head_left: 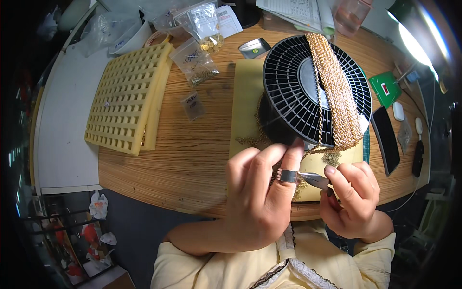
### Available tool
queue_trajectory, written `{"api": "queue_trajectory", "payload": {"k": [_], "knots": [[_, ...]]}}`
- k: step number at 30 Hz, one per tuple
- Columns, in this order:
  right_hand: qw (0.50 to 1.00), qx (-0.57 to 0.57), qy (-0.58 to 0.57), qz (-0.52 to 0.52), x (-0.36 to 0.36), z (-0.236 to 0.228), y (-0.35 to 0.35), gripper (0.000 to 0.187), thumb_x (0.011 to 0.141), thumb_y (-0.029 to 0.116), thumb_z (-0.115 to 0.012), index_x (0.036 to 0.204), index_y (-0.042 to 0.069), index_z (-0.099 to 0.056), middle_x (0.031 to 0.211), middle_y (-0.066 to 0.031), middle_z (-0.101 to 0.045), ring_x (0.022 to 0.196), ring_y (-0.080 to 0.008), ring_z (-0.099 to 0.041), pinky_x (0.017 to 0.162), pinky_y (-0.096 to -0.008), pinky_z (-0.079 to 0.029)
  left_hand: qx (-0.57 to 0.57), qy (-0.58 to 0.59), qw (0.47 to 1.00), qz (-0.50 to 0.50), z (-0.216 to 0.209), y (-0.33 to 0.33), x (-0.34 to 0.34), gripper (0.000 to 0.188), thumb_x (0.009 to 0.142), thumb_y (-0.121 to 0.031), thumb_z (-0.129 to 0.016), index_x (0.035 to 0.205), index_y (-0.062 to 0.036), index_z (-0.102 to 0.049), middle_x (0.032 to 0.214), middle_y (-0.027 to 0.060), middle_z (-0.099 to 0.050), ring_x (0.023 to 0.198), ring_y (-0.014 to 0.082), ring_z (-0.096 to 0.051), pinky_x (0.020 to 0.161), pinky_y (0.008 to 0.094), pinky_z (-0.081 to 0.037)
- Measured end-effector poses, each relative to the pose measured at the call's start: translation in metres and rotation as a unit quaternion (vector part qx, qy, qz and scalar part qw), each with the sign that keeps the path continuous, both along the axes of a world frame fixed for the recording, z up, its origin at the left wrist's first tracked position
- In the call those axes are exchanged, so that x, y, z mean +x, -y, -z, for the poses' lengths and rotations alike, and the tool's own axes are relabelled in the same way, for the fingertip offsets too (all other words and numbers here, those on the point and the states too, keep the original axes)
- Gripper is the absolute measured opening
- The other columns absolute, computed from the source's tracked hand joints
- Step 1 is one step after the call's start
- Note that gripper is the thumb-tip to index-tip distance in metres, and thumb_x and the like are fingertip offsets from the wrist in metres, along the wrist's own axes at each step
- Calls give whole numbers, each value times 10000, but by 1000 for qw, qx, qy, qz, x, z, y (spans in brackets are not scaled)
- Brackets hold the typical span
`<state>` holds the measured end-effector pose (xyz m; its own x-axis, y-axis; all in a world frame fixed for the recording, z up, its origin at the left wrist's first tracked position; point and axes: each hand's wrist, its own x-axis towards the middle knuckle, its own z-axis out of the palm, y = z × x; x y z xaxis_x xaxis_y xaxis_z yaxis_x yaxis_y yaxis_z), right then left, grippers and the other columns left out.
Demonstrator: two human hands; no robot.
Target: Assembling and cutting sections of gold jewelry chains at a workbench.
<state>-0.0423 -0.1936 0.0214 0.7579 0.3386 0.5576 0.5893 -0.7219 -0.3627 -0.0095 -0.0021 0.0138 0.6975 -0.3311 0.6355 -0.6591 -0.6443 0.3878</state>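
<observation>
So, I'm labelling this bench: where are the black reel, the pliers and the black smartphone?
Black reel (306,81), head view: grey hub of its flange.
Pliers (315,180), head view: pointed metal nose.
Black smartphone (386,140), head view: middle of its face.

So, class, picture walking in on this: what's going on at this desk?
A person is working with both hands in front of a black spool draped with gold-coloured chain. The right hand grips pointed pliers, their tips at the wide grey ring on the left hand. Whether the left fingers pinch anything is hard to tell. Off to the left sits a yellow tray with rows of square holes.
</observation>
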Motion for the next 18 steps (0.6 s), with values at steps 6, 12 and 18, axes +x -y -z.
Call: {"api": "queue_trajectory", "payload": {"k": [6, 12, 18], "knots": [[999, -24, 16, 16, -2, 1, 1, 560, 539, 11, -698, 1098, -12, -680, 875, -102, -576, 673, -247, -522, 594, -334, -440, 10, -14, 1000, 14, -2, -3, 1, 430, 759, -11, -646, 1184, 53, -623, 1054, 135, -582, 895, 303, -511, 790, 379, -452], [998, -37, -30, 32, -3, -5, 7, 564, 565, 6, -709, 1127, -12, -663, 928, -118, -555, 747, -267, -545, 674, -383, -452, -40, -121, 990, 53, 7, -10, 11, 476, 784, -20, -690, 1248, 25, -593, 886, 147, -593, 840, 321, -548, 746, 406, -471], [990, -76, -105, 62, -21, -8, 31, 533, 628, -5, -701, 1158, 21, -640, 921, -120, -568, 763, -294, -531, 666, -390, -443, -20, -135, 991, 0, 10, -15, 14, 189, 746, -8, -723, 933, -27, -700, 828, 93, -674, 755, 284, -574, 662, 391, -462]]}}
